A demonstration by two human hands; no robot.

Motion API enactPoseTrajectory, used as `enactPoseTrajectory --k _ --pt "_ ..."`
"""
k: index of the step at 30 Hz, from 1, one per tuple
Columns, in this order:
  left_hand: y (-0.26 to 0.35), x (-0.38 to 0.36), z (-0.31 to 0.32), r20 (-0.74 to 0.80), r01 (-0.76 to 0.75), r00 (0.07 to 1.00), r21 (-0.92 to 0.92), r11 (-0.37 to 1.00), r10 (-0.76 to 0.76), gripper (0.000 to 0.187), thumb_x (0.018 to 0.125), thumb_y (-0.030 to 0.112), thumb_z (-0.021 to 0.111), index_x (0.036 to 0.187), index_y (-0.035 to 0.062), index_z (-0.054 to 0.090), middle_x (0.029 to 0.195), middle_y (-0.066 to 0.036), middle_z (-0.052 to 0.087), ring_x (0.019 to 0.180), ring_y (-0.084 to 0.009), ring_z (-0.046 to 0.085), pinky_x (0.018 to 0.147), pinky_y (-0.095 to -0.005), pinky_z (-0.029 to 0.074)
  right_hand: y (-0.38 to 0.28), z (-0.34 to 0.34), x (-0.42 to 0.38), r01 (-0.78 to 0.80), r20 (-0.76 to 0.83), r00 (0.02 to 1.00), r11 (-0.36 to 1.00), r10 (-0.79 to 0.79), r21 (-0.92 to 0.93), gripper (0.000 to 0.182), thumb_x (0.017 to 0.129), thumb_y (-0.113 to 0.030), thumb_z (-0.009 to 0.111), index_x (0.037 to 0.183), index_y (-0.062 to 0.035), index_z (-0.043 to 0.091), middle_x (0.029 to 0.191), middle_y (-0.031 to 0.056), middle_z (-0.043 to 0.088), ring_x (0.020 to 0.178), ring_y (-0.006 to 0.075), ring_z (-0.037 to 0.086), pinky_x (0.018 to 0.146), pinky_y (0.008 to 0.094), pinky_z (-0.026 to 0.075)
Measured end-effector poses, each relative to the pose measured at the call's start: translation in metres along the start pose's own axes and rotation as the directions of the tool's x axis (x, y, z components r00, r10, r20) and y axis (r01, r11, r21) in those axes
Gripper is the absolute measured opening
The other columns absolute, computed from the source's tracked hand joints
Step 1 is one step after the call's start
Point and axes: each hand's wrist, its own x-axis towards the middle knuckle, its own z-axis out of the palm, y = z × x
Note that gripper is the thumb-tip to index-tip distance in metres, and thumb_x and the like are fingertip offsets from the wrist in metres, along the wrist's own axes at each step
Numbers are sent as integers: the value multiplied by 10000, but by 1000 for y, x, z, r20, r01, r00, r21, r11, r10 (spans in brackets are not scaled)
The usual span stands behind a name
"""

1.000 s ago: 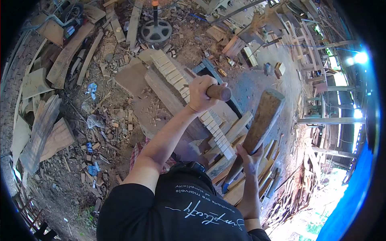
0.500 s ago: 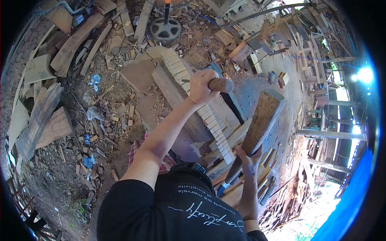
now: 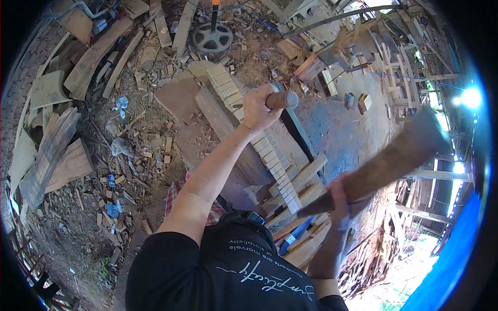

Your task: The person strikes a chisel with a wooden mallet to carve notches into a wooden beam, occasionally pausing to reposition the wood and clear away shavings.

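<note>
My left hand (image 3: 259,108) is closed around the round wooden handle of a chisel (image 3: 282,100). A short piece of its blade shows left of my fist, over a long pale board (image 3: 275,165) with many crosswise cuts along it. My right hand (image 3: 340,202) grips a heavy wooden mallet (image 3: 397,160) near its narrow handle, which points at the board's near end. The thick end of the mallet is raised to the right and blurred. Beneath the cut board lies a thick timber beam (image 3: 218,111).
A blue-handled saw (image 3: 294,236) lies among planks near my body. Wood offcuts and chips litter the ground on the left, beside curved boards (image 3: 96,59). A spoked metal wheel base (image 3: 212,38) stands at the far side. Stacked timber lines the right.
The mallet has swung outward to the right, and my right hand has moved a little right with it. My left hand has shifted slightly up and left with the chisel.
</note>
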Motion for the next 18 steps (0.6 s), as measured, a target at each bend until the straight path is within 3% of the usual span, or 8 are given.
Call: enactPoseTrajectory --k 1,2,6,8,16,18 --pt "-1 1 0 8 36 999 -12 999 -36 220 627 126 737 747 115 553 678 -112 595 642 -354 603 561 -420 465 -13 1 7 59 -2 998 991 -59 124 716 721 -106 738 1305 32 347 992 78 594 910 168 564 963 388 383" --pt "-2 2 0 14 71 997 -24 997 -70 217 630 125 738 741 111 553 673 -117 595 638 -358 606 554 -420 469 -48 17 14 226 -39 974 973 -225 43 693 725 -69 709 1292 25 321 917 70 606 801 150 565 911 375 419" --pt "0 5 -3 -17 59 998 -28 998 -60 204 633 120 731 733 112 553 675 -121 597 639 -359 608 551 -417 469 -47 15 23 287 29 957 958 -287 10 755 728 -44 701 1333 29 255 919 94 594 786 164 563 832 354 454" --pt "1 7 -7 1 44 999 -38 998 -44 197 636 111 722 737 108 554 677 -121 595 642 -357 606 557 -418 465 -33 19 21 360 55 931 932 -362 35 793 777 -13 654 1406 19 174 799 141 582 639 179 573 610 276 495" --pt "-8 14 -15 3 49 999 -11 999 -49 191 643 120 717 735 98 550 679 -116 591 643 -347 600 571 -418 458 -25 34 8 147 123 982 989 -146 2 887 748 -7 699 1434 0 137 831 123 561 691 179 563 623 284 501" --pt "-8 15 -14 8 58 998 -5 998 -58 193 644 127 718 735 99 550 679 -116 591 642 -346 600 570 -417 458 -23 34 9 67 94 994 996 -61 -66 845 710 -94 790 1369 51 281 1152 165 482 993 233 536 833 348 469"
